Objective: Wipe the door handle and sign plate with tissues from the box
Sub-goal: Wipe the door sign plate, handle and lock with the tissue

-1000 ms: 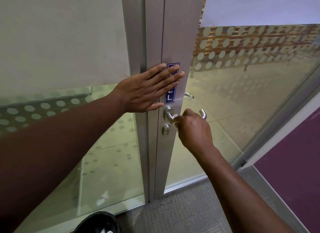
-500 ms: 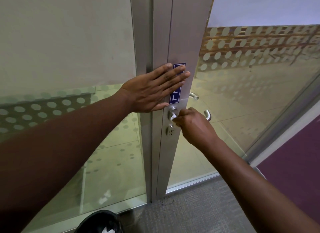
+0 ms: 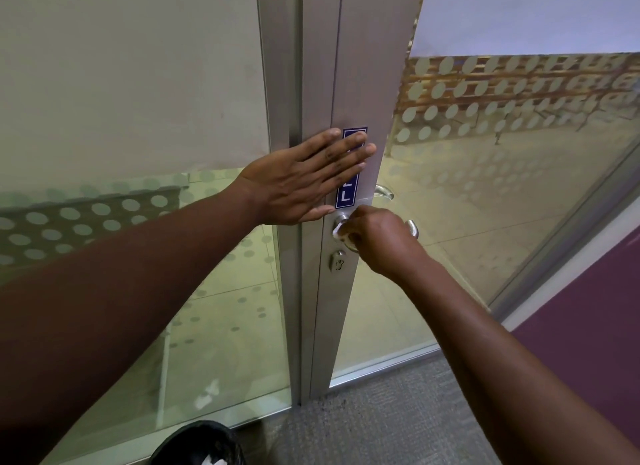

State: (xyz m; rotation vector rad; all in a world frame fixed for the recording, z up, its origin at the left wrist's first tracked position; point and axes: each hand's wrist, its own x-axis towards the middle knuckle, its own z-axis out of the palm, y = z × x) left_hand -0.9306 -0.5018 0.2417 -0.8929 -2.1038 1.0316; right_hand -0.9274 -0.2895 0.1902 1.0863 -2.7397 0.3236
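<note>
At the door frame (image 3: 360,66): left hand (image 3: 304,179) flat and open, fingers spread over the blue sign plate (image 3: 349,191), holding nothing. Right hand (image 3: 377,236) closed around the door handle (image 3: 341,224) at its base, a scrap of white tissue (image 3: 337,232) just showing under the fingers. Tissue box out of view. Likely risks: tissue slipping out or tearing against the metal; handle dipping under pressure, door swinging; sign plate missed beneath the covering palm.

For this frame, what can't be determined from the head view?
- Sign plate: upper letters hidden under the left hand; only two L's show.
- Tissue: mostly hidden inside the right hand.
- Door handle: middle covered by that hand.
- Black bin: cut off by the bottom edge.
- Tissue box: not in view.
</note>
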